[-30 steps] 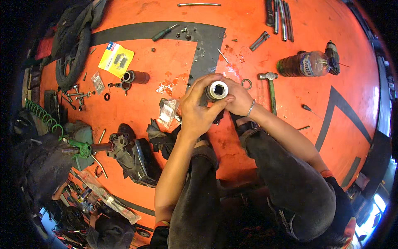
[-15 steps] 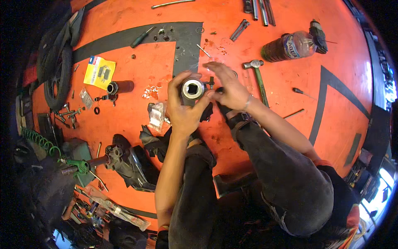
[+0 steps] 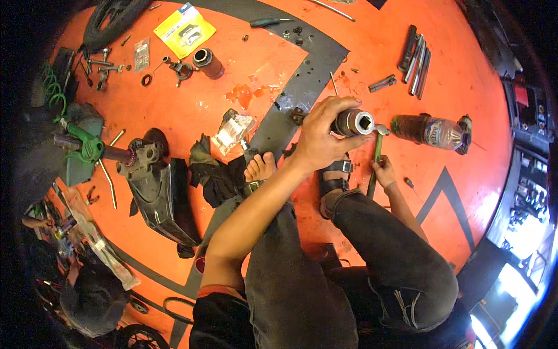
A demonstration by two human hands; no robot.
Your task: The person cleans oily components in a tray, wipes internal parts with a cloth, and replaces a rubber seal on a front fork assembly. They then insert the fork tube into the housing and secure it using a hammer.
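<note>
My left hand (image 3: 319, 131) grips a thick dark cylinder with a bright metal end and a square hole, which looks like a large socket (image 3: 353, 123). The square hole faces right. Lower and to the right, my right hand (image 3: 383, 172) is closed around the green handle of a ball-peen hammer (image 3: 377, 150). The hammer's head is just beyond the socket's bright end. Just left of my left hand's knuckles is a small dark part (image 3: 298, 116) on the floor. My sandalled feet (image 3: 260, 168) are below the hands.
A liquid-filled plastic bottle (image 3: 421, 129) lies to the right. Metal tubes (image 3: 415, 64) are farther back. A dark cylinder (image 3: 209, 63), a yellow packet (image 3: 185, 30) and a clear bag (image 3: 234, 131) lie leftward. A fork assembly (image 3: 154, 174) and a capped person (image 3: 93, 299) are at left.
My right hand has left the socket and taken hold of the hammer. My left hand has tipped the socket rightward, its square hole now toward the hammer. The view has turned and shifted.
</note>
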